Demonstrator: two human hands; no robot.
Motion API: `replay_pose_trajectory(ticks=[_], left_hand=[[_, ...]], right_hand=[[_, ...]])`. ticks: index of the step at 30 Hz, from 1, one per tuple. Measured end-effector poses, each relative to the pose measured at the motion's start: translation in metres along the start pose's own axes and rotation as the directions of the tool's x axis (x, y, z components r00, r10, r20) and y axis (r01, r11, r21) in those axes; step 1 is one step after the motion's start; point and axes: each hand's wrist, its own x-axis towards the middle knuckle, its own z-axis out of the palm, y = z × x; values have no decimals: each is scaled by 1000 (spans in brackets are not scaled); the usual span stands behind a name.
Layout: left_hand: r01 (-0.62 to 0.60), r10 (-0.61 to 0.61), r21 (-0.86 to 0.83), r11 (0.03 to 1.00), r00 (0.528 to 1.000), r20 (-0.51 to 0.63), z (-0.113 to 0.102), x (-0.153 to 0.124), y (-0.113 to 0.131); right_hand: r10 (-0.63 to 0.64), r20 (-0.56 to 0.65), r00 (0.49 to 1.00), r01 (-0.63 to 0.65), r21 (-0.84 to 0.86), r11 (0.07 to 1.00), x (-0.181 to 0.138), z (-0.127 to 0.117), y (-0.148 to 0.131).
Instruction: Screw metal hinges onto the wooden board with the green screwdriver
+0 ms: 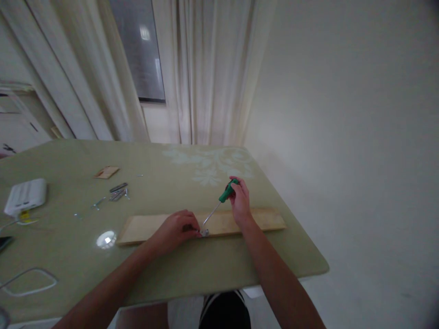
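Observation:
A long wooden board (260,220) lies across the near part of the table. My right hand (241,201) is closed round the green handle of a screwdriver (225,192), which slants down to the left. Its tip meets or nearly meets a small metal fitting (205,232) at the board's near edge. My left hand (181,228) rests over the board just left of that fitting, its fingers pinched together at it. Whether the fingertips grip the fitting itself or a smaller part beside it is too small to make out.
On the green table (164,269) lie several metal hardware pieces (118,193), a small wooden piece (106,172) and loose screws. A white box-shaped device (26,196) and a white cable (30,292) are at the left. A wall (343,160) rises at the right, curtains (212,73) behind.

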Motion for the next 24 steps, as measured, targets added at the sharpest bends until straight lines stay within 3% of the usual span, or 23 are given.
replay_pose_trajectory(ticks=[4, 8, 11, 15, 24], left_hand=[[8, -13, 33, 999, 986, 168, -18, 16, 3], [-87, 139, -164, 983, 930, 341, -35, 27, 4], [-169, 234, -216, 962, 918, 320, -38, 26, 1], [-199, 270, -249, 948, 918, 292, -34, 18, -1], [-210, 244, -148, 966, 929, 276, -26, 16, -5]], right_hand=[[2, -22, 1000, -2, -8, 1000, 1, 1, 0], [-5, -40, 999, 4, -15, 1000, 0, 0, -1], [-10, -61, 998, 8, -37, 999, 1, -1, -1], [3, -95, 996, -7, -43, 999, 4, -2, 1], [29, -117, 993, -36, -57, 998, 5, -1, 6]])
